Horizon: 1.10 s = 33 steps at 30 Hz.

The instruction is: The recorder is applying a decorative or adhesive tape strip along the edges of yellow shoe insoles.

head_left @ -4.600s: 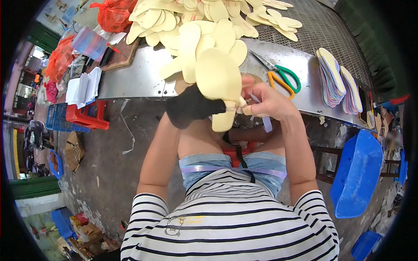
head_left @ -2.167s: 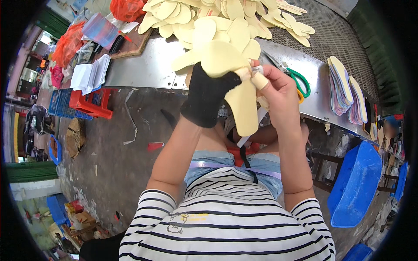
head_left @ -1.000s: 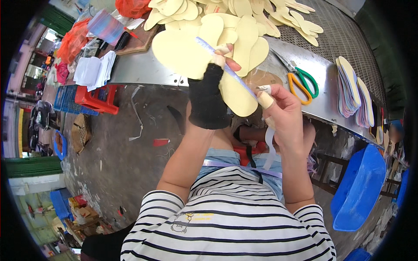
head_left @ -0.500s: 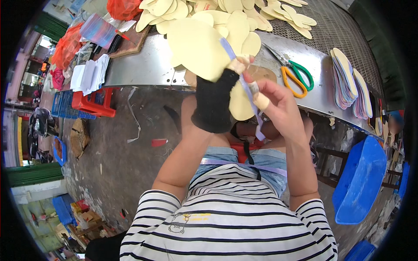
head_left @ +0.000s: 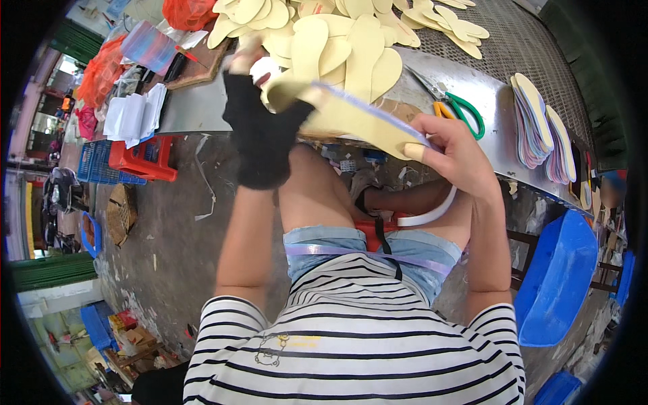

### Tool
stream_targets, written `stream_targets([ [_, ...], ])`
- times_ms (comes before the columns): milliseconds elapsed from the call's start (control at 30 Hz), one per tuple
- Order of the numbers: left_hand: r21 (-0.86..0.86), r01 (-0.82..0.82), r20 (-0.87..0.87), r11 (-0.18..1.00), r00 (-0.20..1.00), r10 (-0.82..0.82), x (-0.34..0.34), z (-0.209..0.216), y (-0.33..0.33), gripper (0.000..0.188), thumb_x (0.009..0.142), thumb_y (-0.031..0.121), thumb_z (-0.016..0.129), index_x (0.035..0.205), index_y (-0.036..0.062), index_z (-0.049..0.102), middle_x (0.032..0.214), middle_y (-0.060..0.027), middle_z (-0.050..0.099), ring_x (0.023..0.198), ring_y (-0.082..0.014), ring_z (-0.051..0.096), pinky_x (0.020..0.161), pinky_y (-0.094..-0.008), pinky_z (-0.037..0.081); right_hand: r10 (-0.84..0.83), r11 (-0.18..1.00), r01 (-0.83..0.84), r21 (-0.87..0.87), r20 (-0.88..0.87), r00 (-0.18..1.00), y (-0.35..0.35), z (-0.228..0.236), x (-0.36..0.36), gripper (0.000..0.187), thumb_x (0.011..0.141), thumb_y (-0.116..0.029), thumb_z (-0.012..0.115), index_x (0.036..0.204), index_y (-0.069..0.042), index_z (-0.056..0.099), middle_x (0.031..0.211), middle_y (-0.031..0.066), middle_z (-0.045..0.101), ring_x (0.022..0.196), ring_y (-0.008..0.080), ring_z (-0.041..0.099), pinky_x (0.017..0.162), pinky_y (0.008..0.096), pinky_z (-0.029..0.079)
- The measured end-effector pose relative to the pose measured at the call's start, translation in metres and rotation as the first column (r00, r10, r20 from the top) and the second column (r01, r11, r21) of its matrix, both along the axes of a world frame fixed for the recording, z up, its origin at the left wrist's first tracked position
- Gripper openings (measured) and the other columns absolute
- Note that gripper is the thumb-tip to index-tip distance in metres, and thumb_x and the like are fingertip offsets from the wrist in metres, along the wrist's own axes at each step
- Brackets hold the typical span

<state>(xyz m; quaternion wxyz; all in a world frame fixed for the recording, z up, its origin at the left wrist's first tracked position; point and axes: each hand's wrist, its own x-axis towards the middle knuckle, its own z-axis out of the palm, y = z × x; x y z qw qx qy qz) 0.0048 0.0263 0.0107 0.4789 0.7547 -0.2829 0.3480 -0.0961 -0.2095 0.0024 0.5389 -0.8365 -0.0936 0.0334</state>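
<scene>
My right hand (head_left: 455, 152) pinches one end of a cream insole (head_left: 351, 128) and the lavender strip (head_left: 378, 111) running along its edge. A loose tail of the strip hangs below that hand, over my lap. My left hand (head_left: 263, 128), in a black fingerless glove, is at the insole's other end with thumb and fingers spread wide. Its fingertips are blurred, and the thumb is close to the strip. Behind the hands, many cream insoles (head_left: 310, 47) lie heaped on the metal table (head_left: 196, 111).
Scissors (head_left: 466, 111) with green and orange handles lie right of the pile. Stacked insoles (head_left: 533, 131) stand farther right. White papers (head_left: 135, 115) overhang the table's left edge above a red stool (head_left: 145, 162). A blue tub (head_left: 557, 283) is at the lower right.
My left hand has swung left and its fingers have spread. The insole turned from facing up-left to lying crosswise. My right hand moved slightly right, still gripping the strip.
</scene>
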Motion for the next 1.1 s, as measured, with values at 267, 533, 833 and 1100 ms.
stream_targets([
  [267, 0.478, 0.852, -0.807, 0.212, 0.522, -0.278, -0.016, 0.020, -0.019, 0.037, 0.069, 0.035, 0.066, 0.091, 0.0050, 0.065, 0.077, -0.0161, 0.064, 0.076, -0.0313, 0.062, 0.070, -0.0393, 0.048, 0.243, 0.964, -0.248, -0.101, -0.054, 0.968, 0.009, 0.018, 0.008, 0.028, 0.073, -0.008, 0.070, 0.097, 0.001, 0.058, 0.069, -0.0013, 0.056, 0.063, 0.0047, 0.049, 0.057, 0.0212, 0.040],
  [533, 0.097, 0.866, -0.833, 0.490, 0.340, -0.436, -0.053, -0.019, -0.016, 0.034, 0.081, 0.028, 0.059, 0.100, 0.0007, 0.059, 0.084, -0.0150, 0.063, 0.077, -0.0257, 0.061, 0.070, -0.0341, 0.046, 0.255, 0.961, -0.235, 0.148, -0.135, 0.957, 0.003, 0.020, 0.007, 0.024, 0.076, -0.009, 0.069, 0.097, -0.001, 0.059, 0.076, -0.0036, 0.059, 0.071, 0.0020, 0.054, 0.065, 0.0176, 0.044],
  [833, 0.246, 0.871, -0.839, 0.424, 0.411, -0.357, -0.068, 0.025, 0.000, 0.025, 0.087, 0.021, 0.057, 0.101, 0.0012, 0.064, 0.087, -0.0137, 0.064, 0.081, -0.0198, 0.061, 0.073, -0.0313, 0.047, 0.259, 0.966, -0.248, 0.076, -0.234, 0.937, -0.027, 0.062, 0.020, 0.018, 0.073, -0.015, 0.071, 0.084, -0.004, 0.062, 0.070, -0.0034, 0.060, 0.058, 0.0014, 0.051, 0.048, 0.0162, 0.036],
  [1100, -0.180, 0.709, -0.806, 0.682, 0.291, -0.515, -0.082, 0.044, 0.015, 0.028, 0.084, 0.022, 0.060, 0.096, -0.0030, 0.063, 0.087, -0.0105, 0.064, 0.081, -0.0168, 0.061, 0.073, -0.0291, 0.047, -0.136, 0.920, 0.209, 0.331, -0.229, 0.964, -0.015, 0.055, -0.035, 0.018, 0.071, -0.013, 0.072, 0.080, -0.003, 0.060, 0.070, -0.0009, 0.059, 0.055, 0.0039, 0.052, 0.048, 0.0159, 0.038],
])
